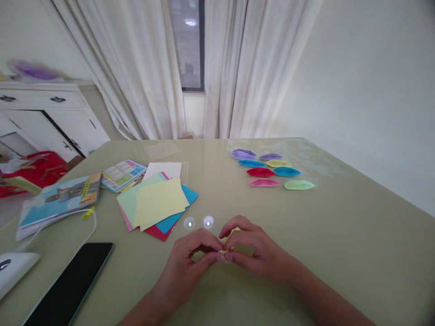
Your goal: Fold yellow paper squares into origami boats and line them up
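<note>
Above the near middle of the table, my left hand [190, 260] and my right hand [260, 251] meet at the fingertips. Both are closed in a pinch on a small piece of yellow folded paper [223, 251]. My fingers hide most of that paper, so its full shape cannot be made out. Left of my hands lies a fanned stack of coloured paper sheets with a yellow sheet [159, 203] on top. Beyond my right hand sit several folded pointed paper shapes, among them a red one [260, 172], a pink one [264, 182] and a light green one [299, 185].
A black phone [73, 285] lies at the near left, with a white cable [93, 226] running past it and a white device [15, 271] at the edge. Booklets [63, 199] occupy the table's left side. Curtains [149, 68] hang behind, and a wall [374, 90] stands right.
</note>
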A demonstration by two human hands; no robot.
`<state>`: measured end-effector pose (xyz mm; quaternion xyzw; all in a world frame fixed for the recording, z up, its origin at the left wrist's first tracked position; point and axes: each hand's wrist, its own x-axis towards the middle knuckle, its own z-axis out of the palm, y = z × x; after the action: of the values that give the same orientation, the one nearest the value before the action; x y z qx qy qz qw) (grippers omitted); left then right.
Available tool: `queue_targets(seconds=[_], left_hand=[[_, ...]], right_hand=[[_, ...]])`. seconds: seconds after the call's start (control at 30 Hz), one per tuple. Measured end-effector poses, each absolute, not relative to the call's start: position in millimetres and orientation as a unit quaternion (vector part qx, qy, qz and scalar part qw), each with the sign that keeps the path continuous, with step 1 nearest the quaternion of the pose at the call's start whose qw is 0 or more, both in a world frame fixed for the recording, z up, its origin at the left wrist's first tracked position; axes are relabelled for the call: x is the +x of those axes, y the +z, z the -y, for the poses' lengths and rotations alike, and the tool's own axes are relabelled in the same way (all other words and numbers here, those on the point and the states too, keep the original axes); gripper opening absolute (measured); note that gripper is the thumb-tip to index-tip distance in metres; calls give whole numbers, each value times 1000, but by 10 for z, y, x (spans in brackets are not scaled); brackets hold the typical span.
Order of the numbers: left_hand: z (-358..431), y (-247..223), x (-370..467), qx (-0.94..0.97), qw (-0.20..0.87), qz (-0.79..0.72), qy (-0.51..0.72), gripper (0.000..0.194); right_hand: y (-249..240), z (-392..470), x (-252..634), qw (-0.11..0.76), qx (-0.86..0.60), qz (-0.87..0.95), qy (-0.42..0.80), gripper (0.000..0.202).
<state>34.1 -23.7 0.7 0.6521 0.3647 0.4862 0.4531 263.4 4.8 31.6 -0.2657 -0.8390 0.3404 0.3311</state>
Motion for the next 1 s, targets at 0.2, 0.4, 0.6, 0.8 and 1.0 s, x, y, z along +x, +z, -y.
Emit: queue_targets(seconds=[0.2, 0.4, 0.6, 0.8, 1.0], left_hand=[[251, 50, 350, 668, 448, -345, 485, 4], [257, 58, 374, 639, 513, -346, 457, 11], [266, 1, 353, 585, 602, -326, 435, 13], [253, -1, 355, 583, 601, -329, 436, 12], [251, 10, 358, 589, 598, -334, 429, 12]], right_hand=[[278, -31, 2608, 364, -268, 839, 303, 3], [272, -10, 2596, 359, -259, 850, 286, 2], [264, -17, 2596, 366, -256, 850, 279, 2], [252, -37, 2597, 375, -257, 841, 295, 2], [256, -33, 2595, 375, -248, 842, 299, 6]])
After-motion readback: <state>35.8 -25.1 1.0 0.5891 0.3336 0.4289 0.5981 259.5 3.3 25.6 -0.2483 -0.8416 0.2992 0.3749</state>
